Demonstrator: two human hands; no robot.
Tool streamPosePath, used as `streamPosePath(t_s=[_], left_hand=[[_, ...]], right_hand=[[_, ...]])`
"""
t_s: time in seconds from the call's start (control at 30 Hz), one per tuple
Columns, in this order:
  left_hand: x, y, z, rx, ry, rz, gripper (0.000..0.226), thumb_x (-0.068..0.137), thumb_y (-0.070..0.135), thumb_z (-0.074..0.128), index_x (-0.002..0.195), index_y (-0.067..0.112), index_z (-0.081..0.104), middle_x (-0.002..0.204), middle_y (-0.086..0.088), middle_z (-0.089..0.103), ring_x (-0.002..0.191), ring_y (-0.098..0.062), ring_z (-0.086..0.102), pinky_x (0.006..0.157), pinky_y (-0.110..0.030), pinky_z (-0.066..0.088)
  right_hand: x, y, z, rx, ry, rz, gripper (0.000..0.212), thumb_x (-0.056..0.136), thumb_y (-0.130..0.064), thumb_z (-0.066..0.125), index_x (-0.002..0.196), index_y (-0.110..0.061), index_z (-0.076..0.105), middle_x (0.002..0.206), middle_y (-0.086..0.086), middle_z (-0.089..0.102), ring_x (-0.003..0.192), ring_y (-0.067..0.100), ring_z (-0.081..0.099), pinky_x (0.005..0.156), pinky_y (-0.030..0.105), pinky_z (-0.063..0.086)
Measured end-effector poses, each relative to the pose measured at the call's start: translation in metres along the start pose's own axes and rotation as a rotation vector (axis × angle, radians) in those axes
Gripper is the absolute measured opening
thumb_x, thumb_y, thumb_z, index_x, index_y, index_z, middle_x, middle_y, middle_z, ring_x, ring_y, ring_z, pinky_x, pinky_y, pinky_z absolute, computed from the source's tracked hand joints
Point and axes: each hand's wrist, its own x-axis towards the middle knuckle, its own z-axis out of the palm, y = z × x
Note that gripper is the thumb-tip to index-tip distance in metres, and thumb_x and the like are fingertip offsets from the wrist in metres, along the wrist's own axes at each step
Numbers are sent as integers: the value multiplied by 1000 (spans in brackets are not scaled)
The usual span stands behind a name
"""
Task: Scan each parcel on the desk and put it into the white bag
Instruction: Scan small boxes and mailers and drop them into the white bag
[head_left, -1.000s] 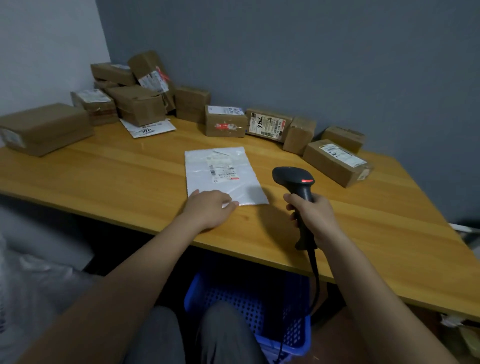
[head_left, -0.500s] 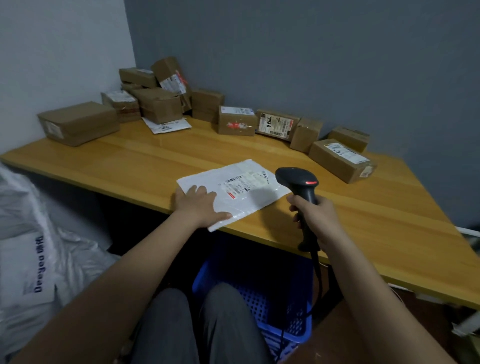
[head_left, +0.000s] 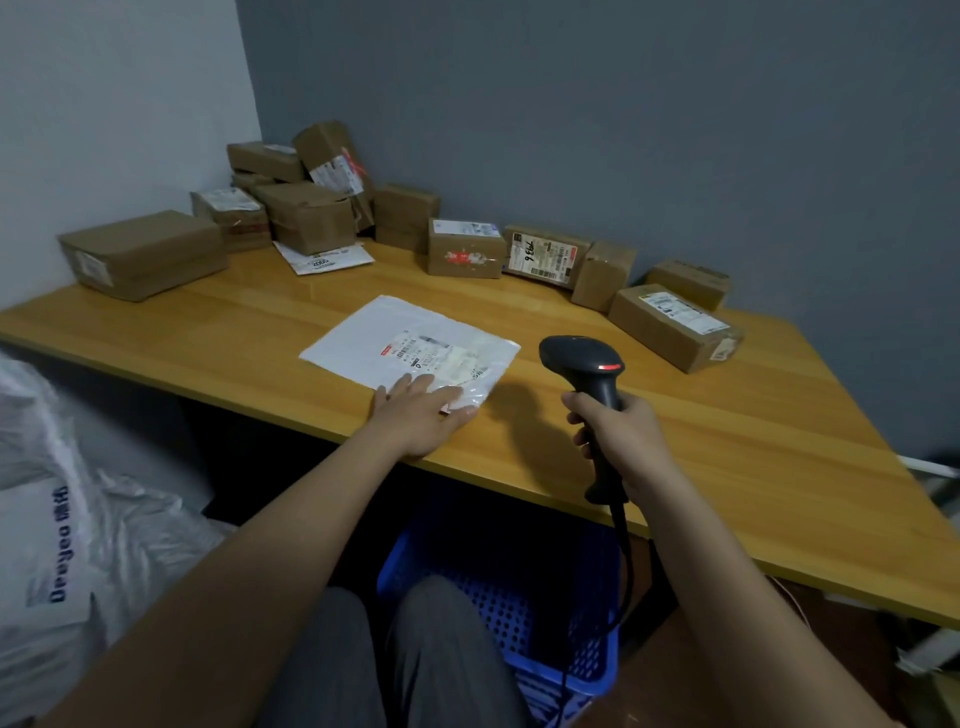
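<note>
A flat white mailer parcel (head_left: 395, 338) with a printed label lies on the wooden desk (head_left: 727, 441) near its front edge. My left hand (head_left: 421, 415) rests flat on the mailer's near corner, fingers straight. My right hand (head_left: 618, 436) grips the handle of a black barcode scanner (head_left: 587, 369), held upright to the right of the mailer, its red light lit. The white bag (head_left: 62, 519) with blue lettering stands on the floor at the lower left.
Several brown cardboard parcels line the desk's back: a stack (head_left: 301, 197) in the left corner, a wide box (head_left: 140, 254) at far left, a row (head_left: 545, 254) along the wall, one (head_left: 675, 327) at right. A blue plastic basket (head_left: 519, 597) sits under the desk by my knees.
My left hand has turned the white mailer on the desk, so its label now faces another way. The view has swung left, bringing the white bag into sight. The scanner hand has barely moved.
</note>
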Motion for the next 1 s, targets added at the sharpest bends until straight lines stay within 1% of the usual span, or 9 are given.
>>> streamPosePath(t_s=[0.1,0.17,0.23,0.33,0.5,0.6,0.7,0.77,1.0], left_hand=[[-11,-10,-8,-199,0,84,48,96,64,23,108,34,59,141,7,48,142,-14,27,116,-49,-3],[-17,-21,-13,-318,62,113,39,97,58,34,99,30,62,128,10,57,126,-11,45,117,-43,9],[-19,-29,-10,-348,167,147,33,95,51,47,106,24,62,123,8,58,119,-13,52,109,-37,31],[-18,-29,1,-210,164,134,36,92,50,55,119,26,58,129,8,54,124,-17,47,107,-38,33],[-24,-14,-5,-173,140,65,39,84,57,62,82,20,53,103,0,48,106,-20,44,87,-35,43],[-22,-9,-1,-178,180,6,47,80,60,65,100,19,55,116,-5,53,112,-25,45,89,-38,44],[-22,0,1,-254,150,-77,81,75,57,72,137,16,40,137,-11,47,124,-31,42,95,-41,42],[-23,8,-1,-263,99,-99,86,76,50,75,143,13,34,141,-12,43,124,-31,46,94,-39,43],[-36,9,-13,-785,148,-15,34,88,21,70,119,17,57,111,1,64,86,-14,63,67,-27,48]], right_hand=[[2,4,0,15,3,-14,17,89,-22,68,96,-7,63,85,10,62,63,17,55,55,27,45],[4,7,1,6,13,-14,17,89,-21,68,94,-6,63,83,10,63,60,17,54,54,27,45],[6,9,5,-7,18,-15,16,89,-21,68,93,-6,63,82,10,63,57,16,55,53,28,45],[6,11,12,10,8,-22,13,88,-18,69,89,-7,62,81,11,62,58,17,57,54,29,43],[4,13,13,32,14,-7,11,88,-18,68,92,-10,61,82,8,63,67,19,69,56,29,44],[4,17,12,9,9,11,10,89,-18,68,92,-10,62,82,8,64,69,20,71,56,29,43],[2,21,15,-35,-7,27,8,88,-17,67,89,-12,61,83,8,66,70,22,71,55,29,44],[0,25,16,-55,-4,26,8,88,-17,67,86,-12,61,82,9,66,70,24,69,54,29,44],[-15,26,16,25,89,-50,7,89,-16,67,88,-10,64,77,12,70,67,17,68,48,21,45]])
